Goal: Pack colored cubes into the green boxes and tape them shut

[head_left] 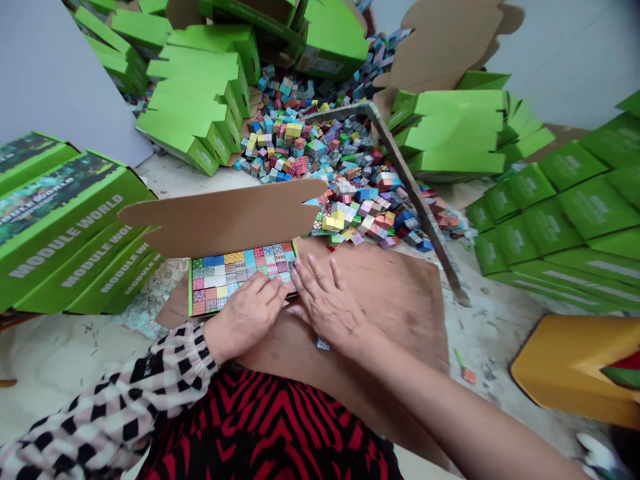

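Note:
An open green box lies on a brown board in front of me, packed with rows of small coloured cubes. Its brown cardboard lid flap stands open behind it. My left hand rests palm down on the cubes at the box's near right part, fingers lying flat together. Just beside it, my right hand lies flat with fingers spread at the box's right edge, touching the board and the box corner. Neither hand holds anything that I can see.
A big heap of loose coloured cubes lies behind the board. Stacks of green boxes stand at left, with others at right and folded ones at the back. A metal bar crosses the heap. A yellow stool is at right.

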`<action>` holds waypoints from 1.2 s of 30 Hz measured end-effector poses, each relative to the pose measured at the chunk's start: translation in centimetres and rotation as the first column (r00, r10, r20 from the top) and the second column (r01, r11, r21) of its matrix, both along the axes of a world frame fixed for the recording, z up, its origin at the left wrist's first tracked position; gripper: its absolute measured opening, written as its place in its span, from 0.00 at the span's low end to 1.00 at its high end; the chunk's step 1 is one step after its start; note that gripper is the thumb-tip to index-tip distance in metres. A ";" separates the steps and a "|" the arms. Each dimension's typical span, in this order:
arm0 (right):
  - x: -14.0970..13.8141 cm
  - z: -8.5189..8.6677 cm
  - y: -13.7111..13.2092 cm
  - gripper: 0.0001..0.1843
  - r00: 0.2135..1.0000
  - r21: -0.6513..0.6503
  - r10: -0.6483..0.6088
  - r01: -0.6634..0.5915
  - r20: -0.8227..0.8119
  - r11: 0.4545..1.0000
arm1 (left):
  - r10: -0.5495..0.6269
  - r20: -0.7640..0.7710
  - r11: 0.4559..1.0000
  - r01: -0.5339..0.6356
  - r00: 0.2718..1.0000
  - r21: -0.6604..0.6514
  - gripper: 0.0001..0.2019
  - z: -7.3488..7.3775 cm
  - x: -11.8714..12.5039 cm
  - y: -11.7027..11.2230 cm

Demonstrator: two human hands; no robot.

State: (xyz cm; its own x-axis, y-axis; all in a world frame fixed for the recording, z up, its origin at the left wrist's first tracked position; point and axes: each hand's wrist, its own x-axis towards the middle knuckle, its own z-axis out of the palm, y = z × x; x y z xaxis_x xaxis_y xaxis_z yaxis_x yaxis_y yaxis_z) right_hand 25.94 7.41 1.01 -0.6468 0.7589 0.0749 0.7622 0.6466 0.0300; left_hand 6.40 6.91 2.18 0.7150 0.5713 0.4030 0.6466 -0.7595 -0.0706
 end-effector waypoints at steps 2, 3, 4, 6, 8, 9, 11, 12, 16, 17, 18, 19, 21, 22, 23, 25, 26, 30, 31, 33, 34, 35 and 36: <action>-0.1 0.2 0.2 0.31 0.999 -0.040 -0.021 0.019 -0.045 0.999 | 0.025 0.071 0.999 -0.022 0.997 -0.049 0.13 0.5 -0.8 -0.9; -0.1 0.3 0.2 0.31 0.996 -0.074 -0.036 0.030 -0.085 0.997 | 0.050 0.116 0.997 -0.042 0.992 -0.068 0.15 0.8 -1.5 -1.5; 0.0 0.2 0.2 0.32 0.989 -0.120 -0.054 0.037 -0.140 0.992 | 0.085 0.155 0.994 -0.072 0.984 -0.087 0.17 1.0 -2.3 -2.2; 0.2 -0.3 0.3 0.33 0.944 -0.232 -0.124 0.052 -0.306 0.971 | 0.216 0.256 0.976 -0.199 0.942 -0.092 0.23 1.0 -4.4 -3.6; 0.2 -1.1 0.4 0.33 0.833 -0.353 -0.260 0.084 -0.488 0.932 | 0.398 0.396 0.915 -0.388 0.827 -0.110 0.29 0.5 -6.5 -4.9; 0.0 -1.5 0.4 0.33 0.760 -0.417 -0.342 0.103 -0.552 0.903 | 0.493 0.456 0.867 -0.465 0.741 -0.180 0.30 0.1 -7.3 -5.5; -0.5 -2.0 0.4 0.33 0.621 -0.541 -0.494 0.132 -0.608 0.831 | 0.680 0.517 0.733 -0.513 0.520 -0.447 0.30 -1.0 -8.2 -6.2; -0.8 -2.2 0.3 0.35 0.567 -0.592 -0.552 0.135 -0.612 0.795 | 0.740 0.529 0.672 -0.448 0.415 -0.590 0.30 -1.5 -8.3 -6.3; -1.2 -2.3 -1.1 0.36 0.432 -0.669 -0.654 0.143 -0.621 0.730 | 0.819 0.539 0.563 -0.089 0.197 -0.822 0.29 -2.4 -7.0 -6.5; -0.9 -2.2 -1.8 0.35 0.412 -0.667 -0.661 0.153 -0.628 0.729 | 0.817 0.541 0.559 -0.048 0.198 -0.827 0.30 -2.4 -6.5 -6.6; -0.4 -2.2 -2.7 0.35 0.398 -0.661 -0.663 0.165 -0.634 0.732 | 0.815 0.538 0.554 -0.020 0.215 -0.832 0.32 -2.4 -6.1 -6.7; 0.2 -2.2 -3.6 0.36 0.389 -0.653 -0.663 0.179 -0.640 0.735 | 0.812 0.529 0.545 0.005 0.245 -0.839 0.34 -2.4 -5.8 -7.0; 1.7 -2.1 -5.6 0.39 0.385 -0.638 -0.667 0.221 -0.638 0.738 | 0.788 0.503 0.527 0.034 0.356 -0.849 0.37 -2.5 -5.5 -7.5; 2.5 -2.0 -6.5 0.41 0.388 -0.631 -0.672 0.248 -0.630 0.735 | 0.761 0.488 0.528 0.027 0.427 -0.849 0.38 -2.7 -5.5 -7.7; 3.2 -1.9 -7.3 0.41 0.394 -0.627 -0.681 0.276 -0.618 0.728 | 0.728 0.466 0.538 0.001 0.503 -0.843 0.38 -2.8 -5.5 -7.8; 4.7 -1.8 -8.5 0.40 0.389 -0.626 -0.706 0.330 -0.593 0.707 | 0.648 0.397 0.580 -0.083 0.650 -0.811 0.35 -3.1 -5.6 -7.5; 5.4 -1.7 -8.8 0.39 0.382 -0.628 -0.715 0.344 -0.585 0.698 | 0.604 0.357 0.605 -0.118 0.712 -0.788 0.33 -3.2 -5.5 -7.2; 7.9 -1.7 -8.1 0.48 0.370 -0.656 -0.730 0.326 -0.574 0.681 | 0.449 0.312 0.670 -0.084 0.837 -0.738 0.33 -3.0 -4.9 -5.0; 8.4 -1.7 -7.6 0.53 0.391 -0.661 -0.729 0.318 -0.562 0.679 | 0.439 0.331 0.663 -0.053 0.835 -0.747 0.38 -2.9 -4.8 -4.2; 9.4 -1.8 -6.4 0.61 0.461 -0.661 -0.709 0.295 -0.534 0.690 | 0.446 0.356 0.623 0.001 0.821 -0.783 0.49 -2.8 -4.7 -2.6; 9.8 -1.8 -5.8 0.64 0.508 -0.658 -0.686 0.272 -0.521 0.702 | 0.446 0.344 0.594 0.014 0.826 -0.804 0.54 -2.6 -4.7 -1.8; 10.2 -1.8 -5.2 0.65 0.557 -0.655 -0.653 0.238 -0.513 0.718 | 0.434 0.306 0.568 0.006 0.848 -0.823 0.58 -2.5 -4.9 -1.0; 10.5 -1.7 -4.7 0.67 0.604 -0.650 -0.613 0.196 -0.510 0.734 | 0.400 0.240 0.545 -0.019 0.885 -0.838 0.61 -2.3 -5.0 -0.1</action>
State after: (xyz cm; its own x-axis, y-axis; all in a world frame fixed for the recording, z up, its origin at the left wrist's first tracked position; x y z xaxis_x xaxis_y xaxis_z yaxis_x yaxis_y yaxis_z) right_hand 36.39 2.73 -0.72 -0.1838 0.9754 -0.1215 0.6103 0.0164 -0.7920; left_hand 1.37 6.76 -0.07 0.4340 0.8942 -0.1100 0.6190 -0.2072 0.7576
